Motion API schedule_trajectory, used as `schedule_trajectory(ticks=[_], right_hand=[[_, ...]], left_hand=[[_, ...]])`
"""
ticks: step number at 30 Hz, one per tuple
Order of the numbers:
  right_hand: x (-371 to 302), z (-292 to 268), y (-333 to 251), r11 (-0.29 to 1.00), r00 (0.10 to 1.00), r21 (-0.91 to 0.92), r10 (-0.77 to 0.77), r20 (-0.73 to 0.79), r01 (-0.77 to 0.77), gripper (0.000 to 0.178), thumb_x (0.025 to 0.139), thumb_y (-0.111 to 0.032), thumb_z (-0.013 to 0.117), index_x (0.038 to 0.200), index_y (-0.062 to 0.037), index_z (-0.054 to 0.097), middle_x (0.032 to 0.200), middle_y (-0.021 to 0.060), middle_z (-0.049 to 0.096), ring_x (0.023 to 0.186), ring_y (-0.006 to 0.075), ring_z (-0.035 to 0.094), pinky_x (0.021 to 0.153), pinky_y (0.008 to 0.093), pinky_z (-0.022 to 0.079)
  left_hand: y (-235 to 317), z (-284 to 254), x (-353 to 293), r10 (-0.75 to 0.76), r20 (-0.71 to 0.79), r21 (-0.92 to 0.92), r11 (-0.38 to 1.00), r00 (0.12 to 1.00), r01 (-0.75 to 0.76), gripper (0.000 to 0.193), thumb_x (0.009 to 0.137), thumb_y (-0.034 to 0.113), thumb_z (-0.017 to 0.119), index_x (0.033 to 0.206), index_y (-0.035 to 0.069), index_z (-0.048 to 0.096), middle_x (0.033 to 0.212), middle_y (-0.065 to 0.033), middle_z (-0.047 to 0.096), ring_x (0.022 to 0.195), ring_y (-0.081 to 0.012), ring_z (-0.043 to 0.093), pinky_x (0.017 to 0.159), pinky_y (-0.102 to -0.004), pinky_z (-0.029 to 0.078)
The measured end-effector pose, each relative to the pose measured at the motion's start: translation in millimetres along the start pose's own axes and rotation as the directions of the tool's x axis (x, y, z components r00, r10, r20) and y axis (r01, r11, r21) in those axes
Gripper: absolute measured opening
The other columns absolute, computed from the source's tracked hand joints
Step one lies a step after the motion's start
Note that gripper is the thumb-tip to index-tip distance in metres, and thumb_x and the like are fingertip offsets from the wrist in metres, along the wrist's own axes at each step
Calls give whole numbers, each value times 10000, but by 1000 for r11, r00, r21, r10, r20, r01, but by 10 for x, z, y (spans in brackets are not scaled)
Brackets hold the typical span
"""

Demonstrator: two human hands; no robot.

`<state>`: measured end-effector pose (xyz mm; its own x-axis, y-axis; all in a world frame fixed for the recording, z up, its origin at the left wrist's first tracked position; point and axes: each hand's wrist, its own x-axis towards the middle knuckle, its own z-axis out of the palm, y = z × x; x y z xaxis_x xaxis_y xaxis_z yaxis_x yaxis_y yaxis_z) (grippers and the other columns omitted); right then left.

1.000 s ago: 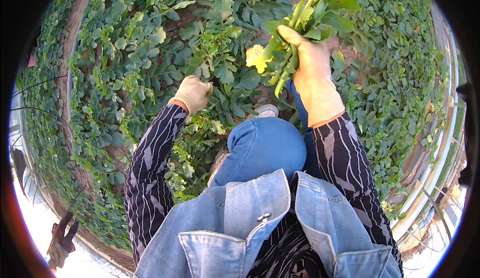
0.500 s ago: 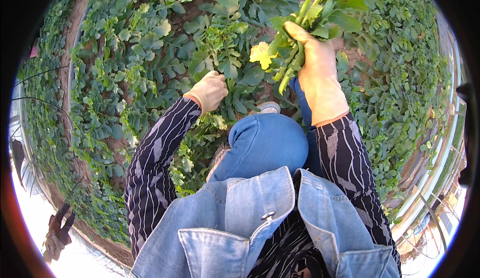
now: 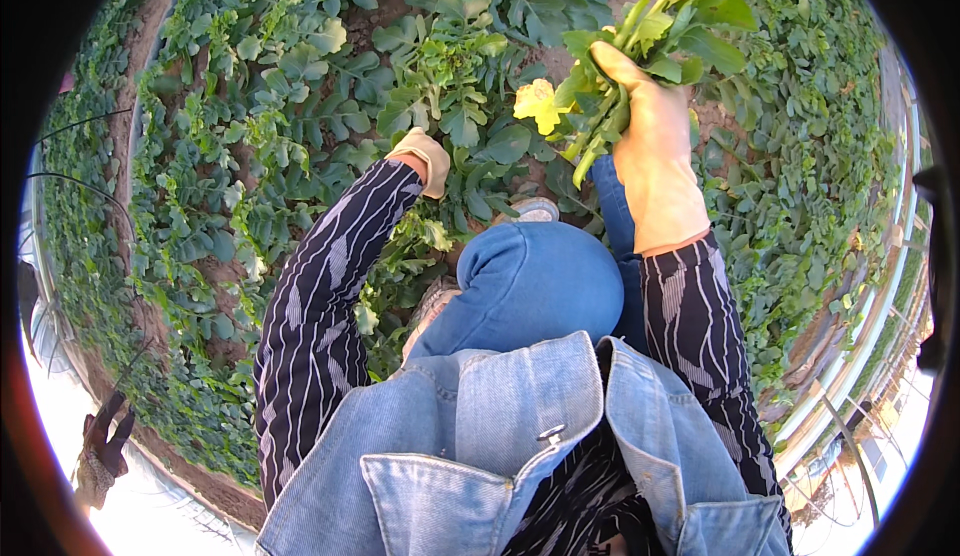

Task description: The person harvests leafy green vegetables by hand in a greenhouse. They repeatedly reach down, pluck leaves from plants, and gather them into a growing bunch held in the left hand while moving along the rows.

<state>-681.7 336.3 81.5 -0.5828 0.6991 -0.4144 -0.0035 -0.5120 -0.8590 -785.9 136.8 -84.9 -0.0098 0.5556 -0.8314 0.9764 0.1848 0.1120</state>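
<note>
My right hand (image 3: 652, 141), in a pale glove, is closed around a bunch of leafy greens (image 3: 680, 36). Cut-looking stems stick out below the fist, and a yellowed leaf (image 3: 540, 106) hangs at its left side. Low among the growing leafy plants (image 3: 445, 66), in front of my bent knee, is my left hand (image 3: 425, 156), gloved too. Its knuckles are bent and its fingers curl down, closed; leaves and the hand itself hide what they grip, if anything.
Dense green rows of plants (image 3: 290, 86) spread on both sides, with bare soil (image 3: 150, 76) in a strip at the left. My knee in blue trousers (image 3: 540, 281) and a shoe (image 3: 535, 209) are between my arms. Pale curved rails (image 3: 860, 341) run along the right edge.
My left wrist has bent and the hand turned downward into the leaves, hiding more of its fingers. My right hand and its bunch have shifted slightly right.
</note>
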Motion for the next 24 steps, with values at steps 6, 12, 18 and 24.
schedule_trajectory(ticks=[6,12,18,24], right_hand=[[49,-63,33,1000,1000,-7,-6,-12,6,320,818,26,694,1128,-7,624,1011,71,661,874,187,656,764,327,563],[77,-115,77,999,999,-7,-38,-14,38,337,823,22,691,1151,-5,616,1036,79,659,880,196,658,756,336,569],[54,-132,50,999,1000,-39,-1,-27,0,368,813,34,693,1168,-8,605,1055,85,655,888,204,660,773,343,568],[67,-235,100,996,999,-94,0,-37,-3,347,813,28,698,1147,-7,613,1026,80,655,858,205,660,748,331,566]], left_hand=[[-89,123,44,-53,-41,-114,992,998,49,331,754,313,582,891,53,734,879,-136,717,859,-297,677,821,-399,444],[-91,132,30,-111,-48,-170,980,993,101,296,787,245,561,938,51,725,975,-152,712,924,-309,674,834,-412,456],[-148,154,26,-237,-1,-279,933,972,227,292,824,209,544,1014,81,725,1056,-147,703,1021,-308,662,861,-433,493],[-86,-121,-315,-381,-307,-218,920,872,325,180,832,187,555,909,141,711,885,-83,722,842,-253,702,742,-397,509]])
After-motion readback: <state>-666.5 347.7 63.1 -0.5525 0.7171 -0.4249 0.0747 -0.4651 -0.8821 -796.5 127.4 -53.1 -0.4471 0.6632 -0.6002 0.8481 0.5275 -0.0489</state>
